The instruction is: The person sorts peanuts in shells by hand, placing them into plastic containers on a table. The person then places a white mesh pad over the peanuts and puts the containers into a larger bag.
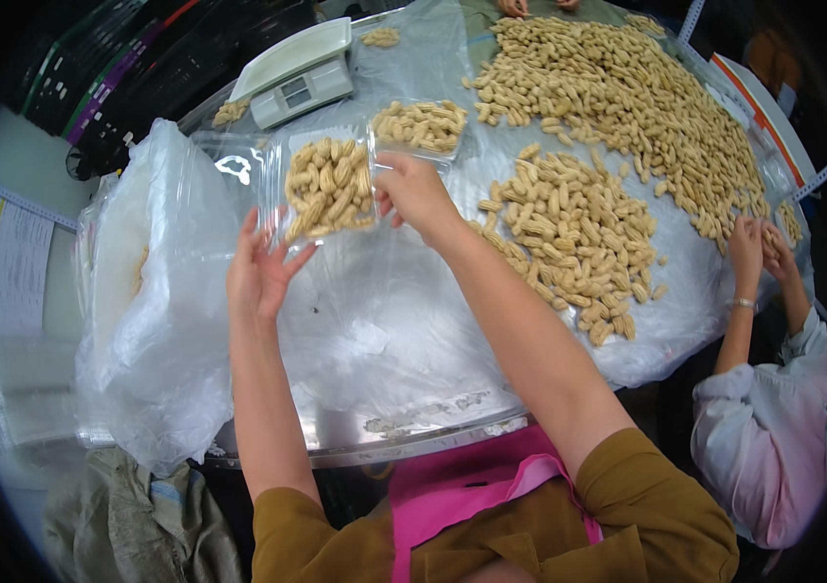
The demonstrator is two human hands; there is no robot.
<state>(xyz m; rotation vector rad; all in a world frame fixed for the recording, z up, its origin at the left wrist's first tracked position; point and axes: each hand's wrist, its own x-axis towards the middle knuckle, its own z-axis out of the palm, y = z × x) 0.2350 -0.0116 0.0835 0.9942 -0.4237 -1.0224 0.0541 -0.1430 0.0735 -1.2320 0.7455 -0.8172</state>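
Observation:
A clear plastic clamshell container (329,189) filled with unshelled peanuts is in front of me, its clear lid (227,171) folded open to the left. My right hand (413,193) grips the container's right edge between thumb and fingers. At the lower left corner is my left hand (264,266), palm up and fingers spread. Some of its fingertips show through the plastic; whether they bear any weight is unclear. Just behind, a second clear container (420,130) also holds peanuts. A loose heap of peanuts (566,233) lies right of my right forearm.
A white digital scale (300,80) stands at the back left. A large peanut pile (624,95) covers the far right of the plastic-covered table (377,306). Left is a bin lined with a plastic bag (158,313). Other people's hands (752,244) work at the right and far edges.

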